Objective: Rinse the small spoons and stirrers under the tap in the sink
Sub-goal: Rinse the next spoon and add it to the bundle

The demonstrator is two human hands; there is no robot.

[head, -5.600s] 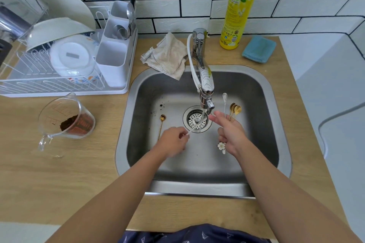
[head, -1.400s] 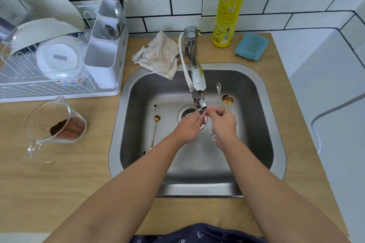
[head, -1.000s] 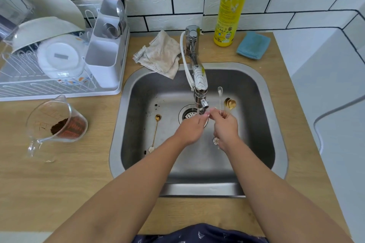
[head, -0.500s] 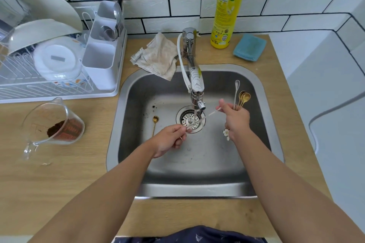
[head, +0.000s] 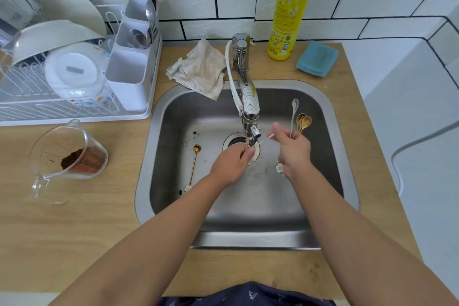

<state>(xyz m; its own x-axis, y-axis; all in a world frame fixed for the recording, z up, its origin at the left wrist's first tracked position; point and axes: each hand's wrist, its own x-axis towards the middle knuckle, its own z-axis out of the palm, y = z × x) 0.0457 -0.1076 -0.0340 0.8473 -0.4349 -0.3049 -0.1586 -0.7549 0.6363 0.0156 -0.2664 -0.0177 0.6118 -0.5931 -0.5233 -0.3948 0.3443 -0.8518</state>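
Head view | our left hand [head: 231, 165] pinches a stirrer [head: 264, 140] under the tap [head: 249, 107] | our right hand [head: 294, 150] grips spoons [head: 301, 123] | one spoon [head: 195, 164] lies left in sink [head: 330, 156]

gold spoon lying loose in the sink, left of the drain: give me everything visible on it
The gold spoon is slim and metallic-looking, with a small oval bowl at its far end and a long thin handle ending in a white flower-shaped ornament nearest the person. It lies flat on the sink floor, left of the drain, roughly pointing front to back. Neither hand touches it. Dark specks dot the steel nearby.
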